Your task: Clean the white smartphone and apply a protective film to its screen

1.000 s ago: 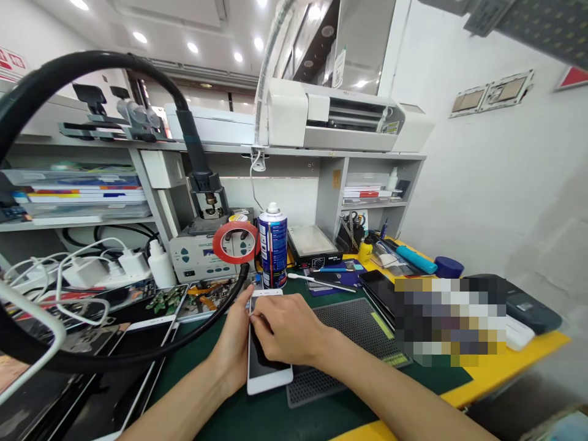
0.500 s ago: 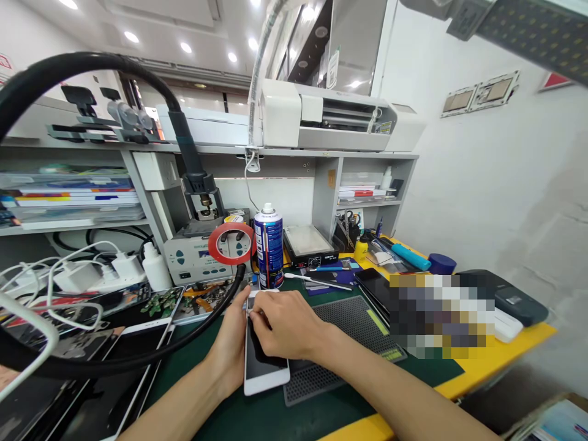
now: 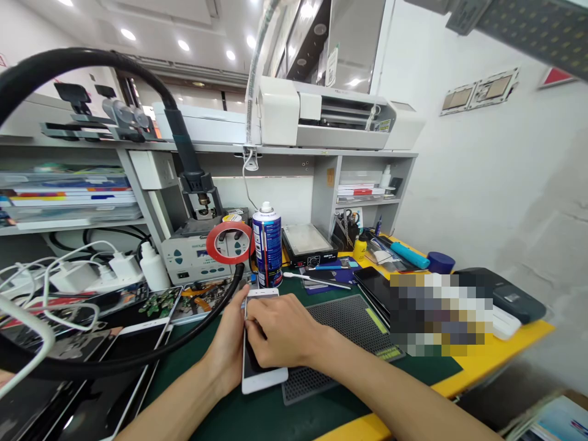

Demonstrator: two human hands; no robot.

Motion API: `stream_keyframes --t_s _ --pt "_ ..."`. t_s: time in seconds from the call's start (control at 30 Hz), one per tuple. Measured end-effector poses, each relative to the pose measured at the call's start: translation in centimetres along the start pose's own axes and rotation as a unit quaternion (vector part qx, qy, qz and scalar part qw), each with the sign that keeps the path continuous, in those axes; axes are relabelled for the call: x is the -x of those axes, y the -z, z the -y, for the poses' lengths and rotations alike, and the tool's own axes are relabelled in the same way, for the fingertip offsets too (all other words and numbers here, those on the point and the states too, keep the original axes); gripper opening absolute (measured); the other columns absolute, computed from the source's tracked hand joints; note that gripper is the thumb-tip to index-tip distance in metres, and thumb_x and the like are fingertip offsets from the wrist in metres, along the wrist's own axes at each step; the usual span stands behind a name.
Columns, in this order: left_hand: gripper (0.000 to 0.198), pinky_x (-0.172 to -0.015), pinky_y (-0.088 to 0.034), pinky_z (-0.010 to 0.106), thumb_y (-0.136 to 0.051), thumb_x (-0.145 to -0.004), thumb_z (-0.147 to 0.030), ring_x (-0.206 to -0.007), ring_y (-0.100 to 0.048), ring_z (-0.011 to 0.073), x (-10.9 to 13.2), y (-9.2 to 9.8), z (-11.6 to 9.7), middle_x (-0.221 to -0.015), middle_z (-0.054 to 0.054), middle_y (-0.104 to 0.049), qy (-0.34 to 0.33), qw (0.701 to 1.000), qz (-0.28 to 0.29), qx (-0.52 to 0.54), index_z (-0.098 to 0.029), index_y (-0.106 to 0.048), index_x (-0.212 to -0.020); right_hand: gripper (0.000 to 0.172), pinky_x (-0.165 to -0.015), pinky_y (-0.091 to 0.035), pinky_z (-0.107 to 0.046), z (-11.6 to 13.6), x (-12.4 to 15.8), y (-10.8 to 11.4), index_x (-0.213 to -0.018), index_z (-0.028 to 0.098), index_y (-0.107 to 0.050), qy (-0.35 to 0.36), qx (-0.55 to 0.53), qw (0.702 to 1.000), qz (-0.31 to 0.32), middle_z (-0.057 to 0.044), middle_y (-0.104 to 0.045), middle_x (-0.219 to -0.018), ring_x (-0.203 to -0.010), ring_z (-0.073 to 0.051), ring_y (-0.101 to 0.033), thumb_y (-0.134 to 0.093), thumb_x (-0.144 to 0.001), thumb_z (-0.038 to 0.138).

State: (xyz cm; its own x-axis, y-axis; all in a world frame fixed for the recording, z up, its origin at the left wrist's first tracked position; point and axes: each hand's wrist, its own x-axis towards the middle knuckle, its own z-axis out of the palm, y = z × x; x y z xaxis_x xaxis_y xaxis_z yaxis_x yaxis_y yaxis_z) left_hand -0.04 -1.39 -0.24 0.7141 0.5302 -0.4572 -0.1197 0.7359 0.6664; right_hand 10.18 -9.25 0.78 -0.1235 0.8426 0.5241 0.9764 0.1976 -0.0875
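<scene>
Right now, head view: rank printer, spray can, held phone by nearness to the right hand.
1. Held phone: directly under the right hand.
2. Spray can: beyond the phone's far end.
3. Printer: high at the back, on the shelf.

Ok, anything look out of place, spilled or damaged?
A pixelated patch is odd: it hides part of the bench at right. Otherwise no spill shows, and the white phone in the left hand looks undamaged, though the right hand covers part.

Left hand (image 3: 225,349) half-curled, thumb (image 3: 239,300) pointing forward; right hand (image 3: 285,331) bent inward, fingers curled under; forearms (image 3: 390,386) converging.
</scene>
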Motion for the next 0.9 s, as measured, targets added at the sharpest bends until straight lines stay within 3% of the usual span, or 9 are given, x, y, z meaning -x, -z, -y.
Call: stream_keyframes --t_s 0.43,0.9 --pt "0.036 -0.064 -0.058 0.033 -0.064 -0.086 -0.052 -0.069 -0.07 0.025 0.2 -0.4 -0.15 -0.071 0.006 -0.069 0.007 1.0 -0.005 -0.008 -0.016 -0.066 -0.083 0.013 -0.054 -0.023 -0.031 -0.16 -0.06 0.14 -0.086 0.019 -0.053 -0.009 0.037 0.999 0.011 -0.003 -0.067 -0.081 -0.064 -0.016 -0.059 -0.044 -0.094 0.024" --pt "0.034 -0.062 -0.055 0.03 -0.067 -0.084 -0.051 -0.064 -0.067 0.0216 0.04 0.2 0.13 -0.066 0.002 -0.064 0.002 1.0 0.007 -0.002 -0.018 -0.063 -0.081 0.006 -0.051 -0.017 -0.03 -0.21 -0.04 0.24 -0.08 0.02 -0.047 0.014 0.015 1.0 -0.007 0.001 -0.062 -0.072 -0.056 -0.013 -0.047 -0.047 -0.085 0.023"
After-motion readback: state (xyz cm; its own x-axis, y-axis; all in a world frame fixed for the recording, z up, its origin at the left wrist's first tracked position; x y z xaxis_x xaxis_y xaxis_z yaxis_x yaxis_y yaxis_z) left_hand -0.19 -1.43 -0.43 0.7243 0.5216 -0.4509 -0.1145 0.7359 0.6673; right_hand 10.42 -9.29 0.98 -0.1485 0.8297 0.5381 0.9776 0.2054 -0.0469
